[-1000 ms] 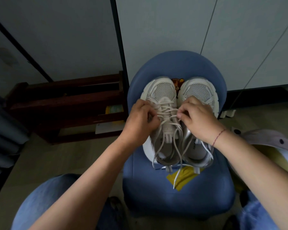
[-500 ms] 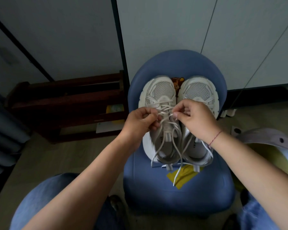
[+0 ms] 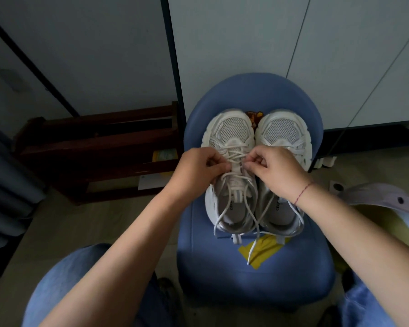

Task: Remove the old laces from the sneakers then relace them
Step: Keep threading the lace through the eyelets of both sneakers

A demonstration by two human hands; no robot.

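Note:
Two white mesh sneakers stand side by side on a blue chair seat (image 3: 257, 274), toes pointing away from me. Over the left sneaker (image 3: 232, 131) both hands work the white lace (image 3: 250, 208). My left hand (image 3: 198, 168) pinches the lace at the shoe's left eyelet row. My right hand (image 3: 274, 168) pinches it at the right row and covers part of the right sneaker (image 3: 285, 131). Loose lace ends trail over the heel onto the seat.
A yellow paper (image 3: 262, 251) lies on the seat below the heels. A dark wooden rack (image 3: 99, 147) stands on the floor at the left, grey cabinet panels behind. A pale lilac cap (image 3: 383, 197) sits at the right. My jeans-clad knees are at the bottom.
Both hands have slid a little toward me along the left sneaker's lacing and drawn slightly apart, still pinching the lace. The sneakers have not moved.

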